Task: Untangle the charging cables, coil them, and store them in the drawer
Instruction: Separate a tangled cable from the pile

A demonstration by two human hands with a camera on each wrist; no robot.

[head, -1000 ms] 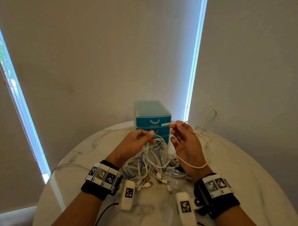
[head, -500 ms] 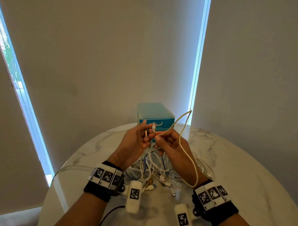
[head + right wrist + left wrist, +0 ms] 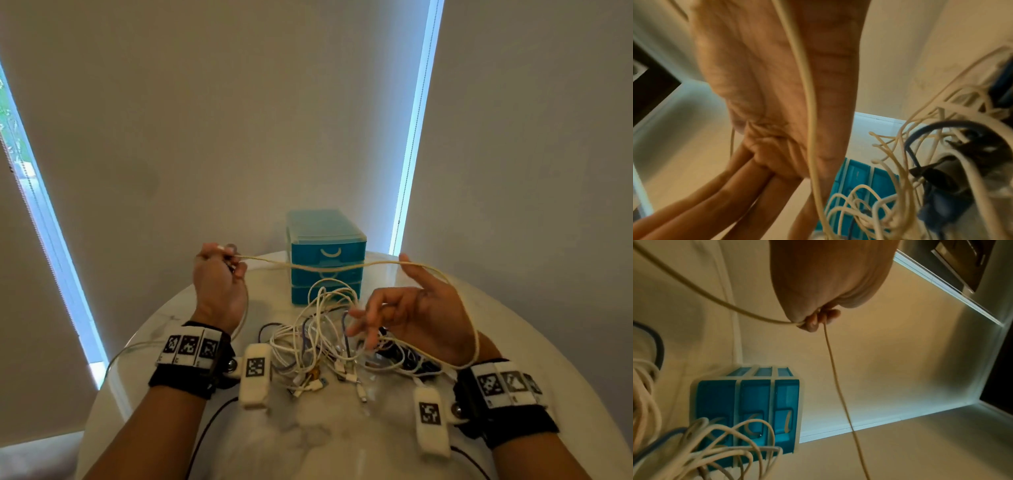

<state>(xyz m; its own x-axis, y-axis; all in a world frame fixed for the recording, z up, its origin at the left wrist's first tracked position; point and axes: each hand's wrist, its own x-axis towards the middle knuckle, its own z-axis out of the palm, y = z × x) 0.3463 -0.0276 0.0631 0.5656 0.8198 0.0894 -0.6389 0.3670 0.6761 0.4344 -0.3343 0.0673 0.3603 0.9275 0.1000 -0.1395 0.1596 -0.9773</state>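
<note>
A cream cable (image 3: 329,266) stretches level between my hands in front of the teal drawer unit (image 3: 327,251). My left hand (image 3: 222,263), raised at the left, pinches one end of it; the left wrist view shows the hand (image 3: 816,319) gripping the cable (image 3: 836,386). My right hand (image 3: 387,308) is open with fingers spread. The cable lies over its thumb and loops round the hand towards the wrist, and it crosses the palm (image 3: 777,97) in the right wrist view. The tangled cables (image 3: 318,339) lie on the table between my wrists. All three drawers are closed.
The round white marble table (image 3: 342,428) has its far edge just behind the drawer unit and a wall beyond. Loose plugs (image 3: 308,383) lie at the near side of the tangle. A dark cable (image 3: 205,431) runs off near my left forearm.
The hands were together in front of the drawer unit. My left hand has pulled the cable end up and to the left, my right hand has opened and moved right, and the cable now stretches between them.
</note>
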